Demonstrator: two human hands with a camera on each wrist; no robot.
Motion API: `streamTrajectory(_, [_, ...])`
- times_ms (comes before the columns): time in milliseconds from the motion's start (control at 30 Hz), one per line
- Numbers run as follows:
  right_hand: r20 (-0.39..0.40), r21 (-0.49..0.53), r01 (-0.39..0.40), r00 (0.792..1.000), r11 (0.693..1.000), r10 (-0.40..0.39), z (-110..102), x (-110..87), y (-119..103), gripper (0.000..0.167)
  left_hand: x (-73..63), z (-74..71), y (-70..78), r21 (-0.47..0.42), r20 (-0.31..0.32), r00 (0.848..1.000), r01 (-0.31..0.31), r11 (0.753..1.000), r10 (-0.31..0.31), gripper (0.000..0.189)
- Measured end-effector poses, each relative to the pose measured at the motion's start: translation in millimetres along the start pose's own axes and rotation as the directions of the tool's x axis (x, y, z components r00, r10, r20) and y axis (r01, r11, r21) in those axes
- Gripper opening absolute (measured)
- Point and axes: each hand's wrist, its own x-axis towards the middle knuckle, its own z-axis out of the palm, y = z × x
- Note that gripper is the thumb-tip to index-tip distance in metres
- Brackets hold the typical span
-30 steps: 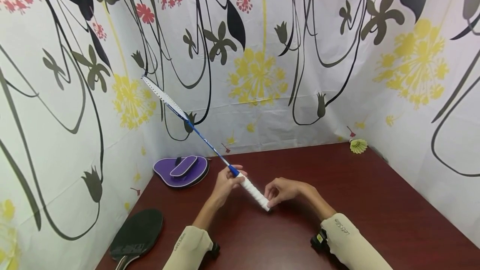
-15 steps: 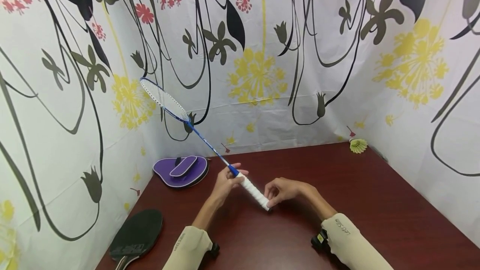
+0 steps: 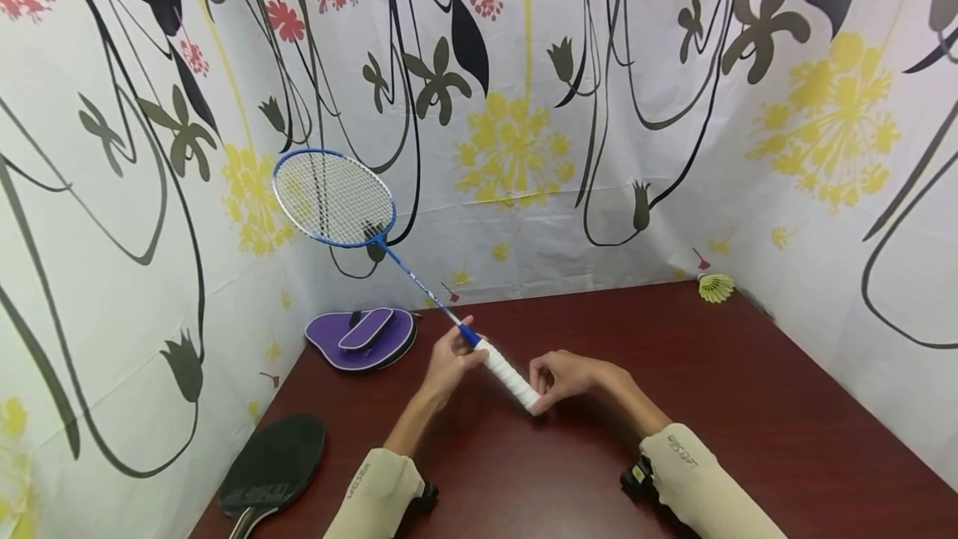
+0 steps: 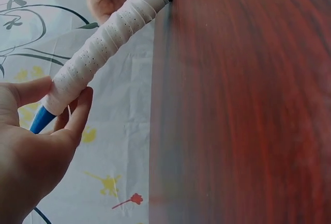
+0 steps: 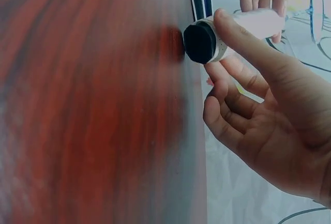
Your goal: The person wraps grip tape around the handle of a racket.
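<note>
A blue badminton racket with white strings is held aslant over the table, its head up and to the left, strings facing the head camera. My left hand pinches it where the blue cone meets the white wrapped grip, thumb on one side and fingers on the other. Down at the butt end, my right hand pinches the grip between thumb and fingers. In the right wrist view the black butt cap sticks out past the right thumb, close over the tabletop.
On the reddish-brown table, a purple paddle case lies at the back left. A black table tennis paddle lies front left. A yellow shuttlecock sits in the back right corner. Flower-printed cloth walls the table's back and sides.
The racket has turned about its shaft, so its head has gone from nearly edge-on to showing the full string face. Both hands stay at nearly the same places on the grip.
</note>
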Motion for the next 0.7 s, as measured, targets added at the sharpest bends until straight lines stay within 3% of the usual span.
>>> streamTrajectory(167, [-0.014, -0.018, -0.014, 1.000, 1.000, 0.014, 2, 2.1, 1, 0.035, -0.3, -1.9, -1.4, -0.067, 0.005, 1.000, -0.022, 0.997, 0.022, 0.078])
streamTrajectory(400, [-0.055, -0.093, -0.019, 0.998, 0.995, 0.013, 5, 5.5, -2, 0.042, 1.1, 0.6, -0.8, -0.064, 0.008, 0.997, -0.080, 0.995, 0.081, 0.064])
streamTrajectory(533, [-0.057, -0.109, -0.004, 0.998, 0.994, -0.002, 7, 7.1, -8, 0.042, -0.4, 0.9, 7.0, -0.068, 0.002, 0.997, -0.082, 0.994, 0.082, 0.060])
streamTrajectory(700, [-0.014, -0.084, 0.026, 1.000, 0.996, -0.027, 1, 5.8, -17, 0.029, -1.6, -5.9, 19.8, -0.019, 0.036, 0.998, -0.042, 0.999, 0.043, 0.060])
